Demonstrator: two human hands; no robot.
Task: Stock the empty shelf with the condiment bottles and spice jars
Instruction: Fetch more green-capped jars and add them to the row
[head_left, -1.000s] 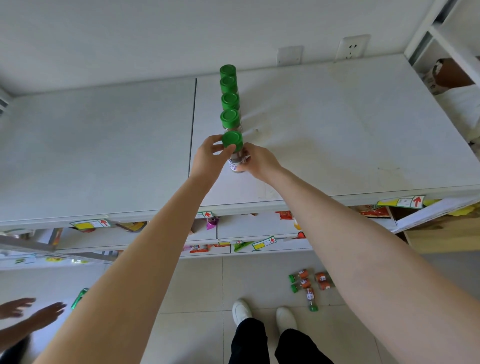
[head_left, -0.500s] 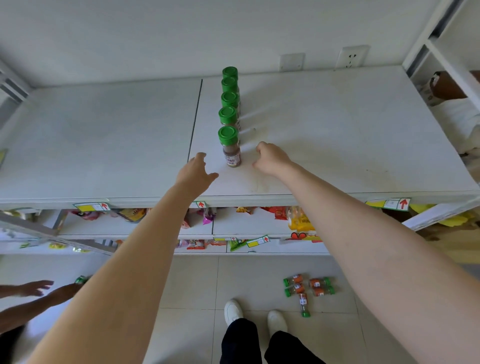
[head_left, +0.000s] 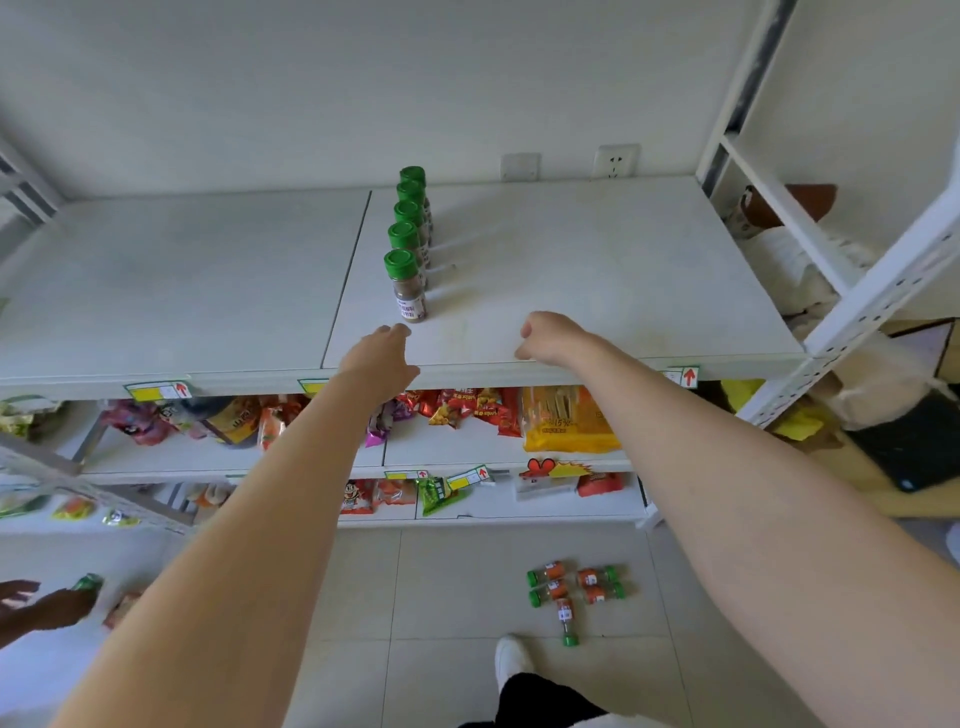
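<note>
This is a small shop. Its metal shelving (head_left: 597, 270) carries yellow price labels (head_left: 158, 391) along the edges. Bright snack packets (head_left: 470, 410) lie beneath.

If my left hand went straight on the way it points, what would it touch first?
Probably the front spice jar in the green-capped row; your left hand points toward its base, though depth is unclear.

A switch plate (head_left: 520, 166) and socket (head_left: 616, 160) sit upper centre-right. Snack packets (head_left: 467, 408) crowd the lower shelves (head_left: 462, 448) mid-frame, beside a yellow pack (head_left: 569, 421). Another person's hands (head_left: 57, 608) appear lower left.
</note>
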